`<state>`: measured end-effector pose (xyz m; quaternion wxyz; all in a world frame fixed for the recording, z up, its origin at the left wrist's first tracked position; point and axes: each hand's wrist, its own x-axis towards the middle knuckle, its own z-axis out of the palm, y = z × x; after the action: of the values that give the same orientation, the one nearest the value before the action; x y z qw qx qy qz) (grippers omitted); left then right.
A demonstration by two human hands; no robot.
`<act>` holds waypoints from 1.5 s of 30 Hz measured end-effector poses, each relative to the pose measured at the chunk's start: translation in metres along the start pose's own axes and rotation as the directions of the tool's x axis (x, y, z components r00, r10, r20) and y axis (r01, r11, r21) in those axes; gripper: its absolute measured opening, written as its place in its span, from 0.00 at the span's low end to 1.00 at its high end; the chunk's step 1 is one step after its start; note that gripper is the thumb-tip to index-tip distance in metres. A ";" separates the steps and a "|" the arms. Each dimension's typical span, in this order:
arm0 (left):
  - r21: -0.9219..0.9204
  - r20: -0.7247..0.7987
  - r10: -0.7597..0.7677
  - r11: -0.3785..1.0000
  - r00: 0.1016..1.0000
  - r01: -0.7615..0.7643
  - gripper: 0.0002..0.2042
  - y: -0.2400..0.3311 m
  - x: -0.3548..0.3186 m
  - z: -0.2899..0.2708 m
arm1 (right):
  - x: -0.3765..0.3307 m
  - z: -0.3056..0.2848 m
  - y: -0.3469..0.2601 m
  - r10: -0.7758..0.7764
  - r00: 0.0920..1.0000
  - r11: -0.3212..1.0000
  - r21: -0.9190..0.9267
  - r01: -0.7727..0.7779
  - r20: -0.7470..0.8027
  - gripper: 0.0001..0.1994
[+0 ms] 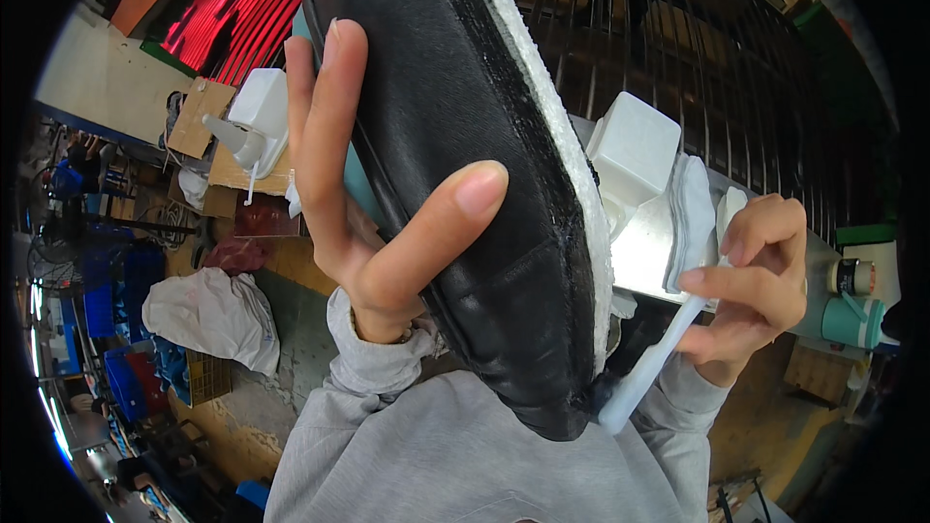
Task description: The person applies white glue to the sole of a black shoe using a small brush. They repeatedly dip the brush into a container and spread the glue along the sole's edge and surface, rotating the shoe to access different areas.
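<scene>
A black leather shoe upper (pixel 436 136) fills the middle of the head view, tilted, its upper end cut off by the frame. A rough whitish band (pixel 557 107) runs along its right edge, beside a dark, scuffed strip. My left hand (pixel 363 266) is closed around the shoe, thumb pressed on the leather and fingers along its left side. My right hand (pixel 765 276) grips a white-handled brush (pixel 664 349) between thumb and fingers. The brush's lower end is beside the shoe's bottom tip; whether the dark bristles touch it, I cannot tell.
A rack of metal bars (pixel 746 48) lies beyond the shoe. A white container (pixel 635 145) and folded white pads (pixel 688 218) stand nearby. At left are a white nozzle bottle (pixel 260 102), a red-lit ribbed surface (pixel 232 15) and a white sack (pixel 218 315). A teal jug (pixel 852 324) stands right.
</scene>
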<state>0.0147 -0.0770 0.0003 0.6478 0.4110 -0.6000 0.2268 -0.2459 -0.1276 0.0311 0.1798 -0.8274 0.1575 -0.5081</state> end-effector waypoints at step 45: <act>0.202 0.003 -0.128 0.971 0.992 0.125 0.28 -0.019 -0.020 -0.031 | -0.056 0.033 -0.008 0.436 0.888 0.882 0.266 -0.389 -0.147 0.25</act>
<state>0.0447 -0.0585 -0.0217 0.6115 0.5134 -0.5516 0.2414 -0.2398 -0.0910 -0.0232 0.3615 -0.6922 0.2887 -0.5539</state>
